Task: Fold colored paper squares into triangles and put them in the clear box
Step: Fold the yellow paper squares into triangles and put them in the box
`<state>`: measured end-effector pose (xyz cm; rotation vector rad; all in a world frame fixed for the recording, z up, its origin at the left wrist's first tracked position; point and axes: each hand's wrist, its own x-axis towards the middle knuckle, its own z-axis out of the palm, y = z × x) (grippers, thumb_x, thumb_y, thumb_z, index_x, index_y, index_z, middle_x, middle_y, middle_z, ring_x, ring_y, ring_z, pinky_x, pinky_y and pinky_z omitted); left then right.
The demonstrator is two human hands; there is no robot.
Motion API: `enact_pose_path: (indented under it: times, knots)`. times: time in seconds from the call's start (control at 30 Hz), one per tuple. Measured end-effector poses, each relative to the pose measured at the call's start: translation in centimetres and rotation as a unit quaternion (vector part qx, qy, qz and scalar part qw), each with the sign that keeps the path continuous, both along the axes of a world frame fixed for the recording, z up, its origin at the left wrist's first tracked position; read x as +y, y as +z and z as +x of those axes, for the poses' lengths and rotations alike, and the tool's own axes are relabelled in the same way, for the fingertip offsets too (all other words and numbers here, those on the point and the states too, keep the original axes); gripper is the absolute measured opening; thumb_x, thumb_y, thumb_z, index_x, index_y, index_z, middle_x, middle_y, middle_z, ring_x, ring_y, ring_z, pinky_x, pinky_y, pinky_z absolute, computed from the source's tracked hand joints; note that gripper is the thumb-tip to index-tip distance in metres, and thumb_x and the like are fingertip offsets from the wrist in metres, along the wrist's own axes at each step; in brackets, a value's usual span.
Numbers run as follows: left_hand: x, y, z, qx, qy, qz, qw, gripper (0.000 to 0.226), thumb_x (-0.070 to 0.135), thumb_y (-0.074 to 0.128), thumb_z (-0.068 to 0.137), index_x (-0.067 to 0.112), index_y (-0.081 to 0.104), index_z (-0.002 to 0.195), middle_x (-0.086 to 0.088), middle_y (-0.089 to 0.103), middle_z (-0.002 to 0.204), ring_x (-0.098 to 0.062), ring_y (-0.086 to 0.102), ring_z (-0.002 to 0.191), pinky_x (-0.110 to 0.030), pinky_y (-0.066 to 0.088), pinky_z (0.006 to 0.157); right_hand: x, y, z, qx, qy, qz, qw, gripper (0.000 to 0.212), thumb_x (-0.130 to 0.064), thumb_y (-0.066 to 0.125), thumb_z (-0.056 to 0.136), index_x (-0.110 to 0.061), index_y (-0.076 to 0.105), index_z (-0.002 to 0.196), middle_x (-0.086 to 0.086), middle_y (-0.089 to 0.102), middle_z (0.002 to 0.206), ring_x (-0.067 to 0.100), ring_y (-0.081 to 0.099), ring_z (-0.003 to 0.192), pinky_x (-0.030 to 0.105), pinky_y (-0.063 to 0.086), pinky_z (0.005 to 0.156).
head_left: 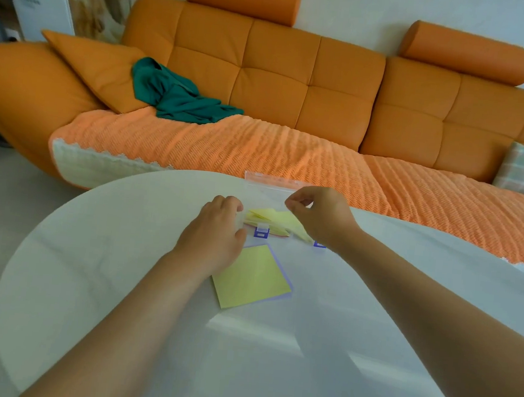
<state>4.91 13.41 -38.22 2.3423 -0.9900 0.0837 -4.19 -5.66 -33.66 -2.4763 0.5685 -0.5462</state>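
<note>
The clear box (283, 232) with blue clasps (261, 233) sits on the white round table (121, 248), and several folded yellow triangles (271, 220) lie in it. My left hand (216, 232) rests at the box's left edge with its fingers curled against the clear wall. My right hand (317, 213) hovers over the right side of the box, thumb and forefinger pinched together. Whether they hold anything does not show. A stack of yellow paper squares (253, 277) lies flat just in front of the box, with a purple sheet edge beneath it.
A clear zip bag (268, 183) with a red strip lies behind the box at the table's far edge. Beyond the table stands an orange sofa (296, 89) with a green cloth (174, 94) on it.
</note>
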Motion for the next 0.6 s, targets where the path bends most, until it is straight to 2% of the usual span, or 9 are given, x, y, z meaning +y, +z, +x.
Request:
enact_pose_path:
  times: [0.07,0.13,0.17,0.2,0.27,0.33,0.43,0.5,0.6]
  knots:
    - [0.7,0.1,-0.2,0.012,0.005,0.039,0.999,0.043,0.042,0.056,0.094,0.021,0.046,0.131,0.002,0.048,0.128,-0.020,0.044,0.125,-0.035,0.044,0.093,1.6,-0.2,-1.3,0.038,0.018,-0.004,0.999,0.013,-0.031,0.063,0.092,-0.031,0.073,0.084,-0.015,0.068,0.084,-0.005,0.057,0.058,0.017,0.042,0.053]
    - [1.4,0.2,-0.7,0.033,0.002,0.113,0.993,0.063,0.061,0.059,0.084,0.024,0.046,0.134,0.004,0.046,0.130,-0.020,0.040,0.129,-0.038,0.043,0.096,3.2,-0.8,-2.2,0.103,0.037,-0.014,0.994,0.012,-0.031,0.063,0.091,-0.028,0.075,0.090,-0.012,0.071,0.090,0.005,0.064,0.078,0.027,0.053,0.070]
    - [1.7,0.2,-1.1,0.036,-0.004,0.160,0.987,0.075,0.070,0.060,0.077,0.025,0.045,0.135,0.003,0.044,0.131,-0.020,0.037,0.130,-0.039,0.041,0.097,3.8,-1.2,-2.7,0.137,0.048,-0.018,0.989,0.013,-0.032,0.064,0.090,-0.028,0.075,0.097,-0.012,0.070,0.095,0.010,0.065,0.089,0.028,0.053,0.080]
    - [1.9,0.2,-1.5,0.028,-0.013,0.208,0.978,0.084,0.078,0.059,0.071,0.026,0.045,0.135,0.003,0.042,0.132,-0.020,0.034,0.131,-0.039,0.040,0.096,4.4,-1.6,-3.0,0.170,0.056,-0.020,0.984,0.020,-0.035,0.066,0.089,-0.029,0.072,0.108,-0.013,0.067,0.101,0.013,0.064,0.098,0.027,0.051,0.086]
    - [2.4,0.1,-2.1,0.009,-0.031,0.267,0.963,0.090,0.084,0.058,0.065,0.027,0.046,0.134,0.003,0.039,0.132,-0.020,0.031,0.130,-0.039,0.036,0.097,5.1,-2.3,-3.6,0.225,0.066,-0.031,0.972,0.048,-0.045,0.070,0.086,-0.029,0.061,0.130,-0.009,0.059,0.118,0.017,0.058,0.111,0.030,0.048,0.094]
    - [2.9,0.1,-2.4,0.025,-0.040,0.253,0.966,0.089,0.081,0.063,0.066,0.029,0.046,0.137,0.003,0.038,0.132,-0.020,0.030,0.131,-0.038,0.036,0.099,5.4,-2.7,-3.7,0.263,0.073,-0.060,0.960,0.070,-0.054,0.071,0.082,-0.028,0.049,0.143,0.000,0.046,0.134,0.023,0.046,0.125,0.037,0.044,0.103]
    - [3.3,0.4,-2.3,0.076,-0.035,0.188,0.979,0.080,0.068,0.074,0.068,0.030,0.049,0.134,0.005,0.039,0.124,-0.019,0.030,0.131,-0.034,0.038,0.099,5.5,-2.8,-3.6,0.295,0.076,-0.064,0.950,0.085,-0.063,0.071,0.077,-0.029,0.040,0.149,0.003,0.035,0.142,0.026,0.032,0.137,0.042,0.039,0.109]
    - [3.5,0.4,-2.1,0.114,-0.027,0.148,0.982,0.079,0.058,0.080,0.069,0.029,0.048,0.135,0.006,0.039,0.117,-0.019,0.032,0.129,-0.032,0.039,0.097,5.5,-2.8,-3.5,0.309,0.076,-0.056,0.946,0.090,-0.064,0.073,0.074,-0.031,0.038,0.151,0.002,0.031,0.145,0.025,0.026,0.141,0.043,0.036,0.112]
    - [3.5,0.2,-1.7,0.128,-0.025,0.150,0.980,0.092,0.055,0.081,0.070,0.028,0.039,0.147,0.001,0.039,0.133,-0.022,0.028,0.135,-0.034,0.036,0.104,5.7,-2.5,-3.2,0.298,0.069,-0.022,0.952,0.083,-0.057,0.081,0.070,-0.035,0.046,0.142,0.000,0.034,0.139,0.023,0.031,0.138,0.044,0.038,0.111]
